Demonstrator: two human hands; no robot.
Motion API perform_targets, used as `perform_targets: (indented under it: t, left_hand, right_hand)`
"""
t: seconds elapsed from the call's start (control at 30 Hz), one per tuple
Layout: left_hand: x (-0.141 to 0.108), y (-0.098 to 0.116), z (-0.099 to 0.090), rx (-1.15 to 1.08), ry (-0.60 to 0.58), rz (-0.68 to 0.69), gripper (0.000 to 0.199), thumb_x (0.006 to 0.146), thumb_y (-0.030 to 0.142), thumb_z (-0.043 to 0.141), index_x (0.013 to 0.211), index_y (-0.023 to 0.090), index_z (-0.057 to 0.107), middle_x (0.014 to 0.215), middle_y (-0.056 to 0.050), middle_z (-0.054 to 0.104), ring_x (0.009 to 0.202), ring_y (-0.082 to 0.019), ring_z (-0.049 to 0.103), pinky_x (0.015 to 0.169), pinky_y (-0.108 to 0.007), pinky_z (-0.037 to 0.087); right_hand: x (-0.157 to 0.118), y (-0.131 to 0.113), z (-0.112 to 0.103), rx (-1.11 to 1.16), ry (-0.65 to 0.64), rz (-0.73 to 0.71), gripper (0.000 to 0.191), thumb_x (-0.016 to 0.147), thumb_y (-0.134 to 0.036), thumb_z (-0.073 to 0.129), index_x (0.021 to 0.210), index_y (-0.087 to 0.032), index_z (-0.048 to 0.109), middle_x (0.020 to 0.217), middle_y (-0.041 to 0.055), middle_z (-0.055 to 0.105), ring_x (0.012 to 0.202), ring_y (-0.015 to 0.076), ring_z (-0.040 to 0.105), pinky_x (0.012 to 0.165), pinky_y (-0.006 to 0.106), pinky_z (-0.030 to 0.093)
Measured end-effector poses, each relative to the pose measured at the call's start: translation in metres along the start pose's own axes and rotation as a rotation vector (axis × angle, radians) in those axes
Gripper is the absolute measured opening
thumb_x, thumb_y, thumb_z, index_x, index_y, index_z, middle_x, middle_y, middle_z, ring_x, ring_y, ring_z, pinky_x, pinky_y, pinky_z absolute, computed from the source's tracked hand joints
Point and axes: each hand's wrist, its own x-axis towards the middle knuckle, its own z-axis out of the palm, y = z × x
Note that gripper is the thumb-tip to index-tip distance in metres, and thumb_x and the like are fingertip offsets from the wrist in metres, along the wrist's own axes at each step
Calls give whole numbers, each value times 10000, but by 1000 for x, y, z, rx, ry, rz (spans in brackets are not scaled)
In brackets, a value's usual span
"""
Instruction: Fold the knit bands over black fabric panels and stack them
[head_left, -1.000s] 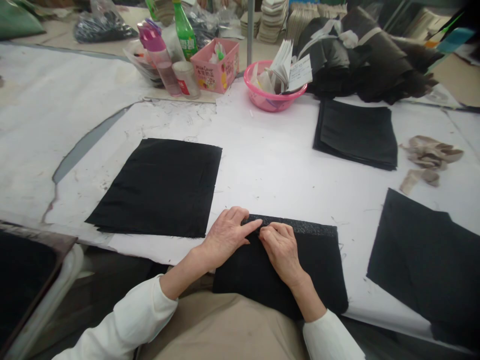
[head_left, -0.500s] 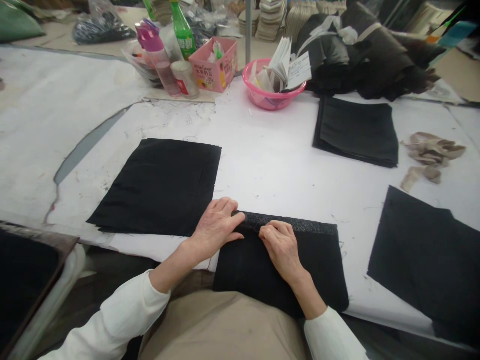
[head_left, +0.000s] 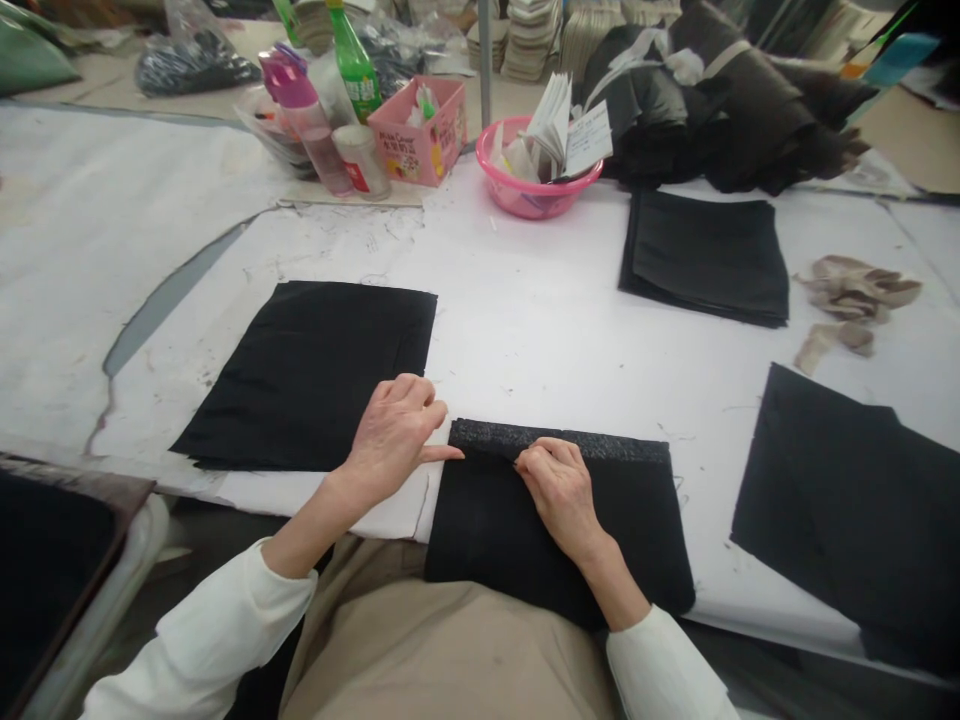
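A black fabric piece (head_left: pixel 555 540) lies at the table's front edge, with a speckled dark grey strip (head_left: pixel 615 448) along its far side. My right hand (head_left: pixel 559 495) is closed in a pinch at the lower edge of that strip, gripping the fabric. At the left end of the strip, my left hand (head_left: pixel 397 435) has its thumb stretched out towards the fabric's left edge, apart from the curled fingers, and holds nothing. Left of it lies a stack of black fabric pieces (head_left: pixel 322 370), close under the fingers.
More black fabric lies in a stack (head_left: pixel 705 255) at the back right and in pieces (head_left: pixel 855 510) at the right. Beige fabric strips (head_left: pixel 855 290) sit between them. Along the back stand a pink basin (head_left: pixel 536 200), a pink box (head_left: pixel 412 145), a green bottle (head_left: pixel 354 65) and a purple-topped bottle (head_left: pixel 300 100).
My left hand has moved left, off the strip, and its thumb has stretched out. The right hand stays at nearly the same spot on the fabric. The whole view has shifted slightly.
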Motion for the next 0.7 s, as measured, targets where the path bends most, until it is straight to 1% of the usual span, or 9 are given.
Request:
perform_targets:
  t: [0.07,0.1,0.13,0.17,0.23,0.3,0.4,0.53,0.7]
  left_hand:
    - [0,8,4,-78,6,38,438,750,529,742,1001,196,609,1087,-100,571,1079,-294,473,852,-412,377]
    - [1,15,8,-123,-7,81,434,776,484,738,1073,200,598,1124,-97,572,1102,-285,473,870,-404,376]
    - [2,21,14,-165,-29,130,384,810,425,724,1097,205,595,1116,-85,583,1100,-268,481,878,-393,375]
    - [4,26,20,-200,-57,173,291,846,365,697,1074,209,604,1068,-68,600,1073,-248,496,875,-381,373]
    - [6,33,32,-243,-106,210,96,900,292,630,948,209,625,930,-37,615,980,-215,521,843,-365,368]
    - [6,33,40,-273,-128,197,118,928,291,587,856,203,617,843,-23,607,910,-199,521,805,-353,360]
    - [3,28,44,-302,-130,173,149,937,304,573,843,194,609,840,-27,608,892,-195,511,779,-341,356]
    - [4,26,42,-339,-132,181,153,943,285,561,835,186,605,848,-34,608,876,-192,506,770,-331,366]
    - [5,26,44,-375,-128,190,146,939,270,567,829,181,602,832,-32,607,870,-192,509,778,-333,378]
  right_hand:
    - [1,0,-1,-1,5,-2,148,968,-144,468,875,-213,561,842,3,636,985,158,551,917,325,387]
    - [1,0,-1,-7,8,-1,146,968,-148,470,881,-214,567,847,7,636,983,160,552,913,325,391]
    - [1,0,-1,-14,15,0,139,967,-155,474,894,-215,576,856,12,638,981,163,553,908,325,395]
    - [2,-1,-1,-21,22,1,128,966,-163,481,917,-216,586,869,17,641,981,167,555,903,327,399]
    - [3,-2,0,-35,32,4,113,962,-182,497,991,-218,600,897,28,646,993,177,556,900,334,404]
    - [3,-1,1,-56,20,1,135,958,-200,512,1059,-216,600,912,33,649,1016,189,553,906,343,402]
    - [2,5,-3,-113,-3,-13,167,948,-257,547,1099,-211,601,908,34,650,1025,203,550,916,351,397]
    - [-8,28,-22,-219,33,-11,231,913,-353,604,1091,-207,614,875,33,650,1000,207,558,917,351,396]
    - [-38,73,-63,-421,87,-13,249,874,-403,654,1048,-226,645,886,26,679,992,209,573,924,357,387]
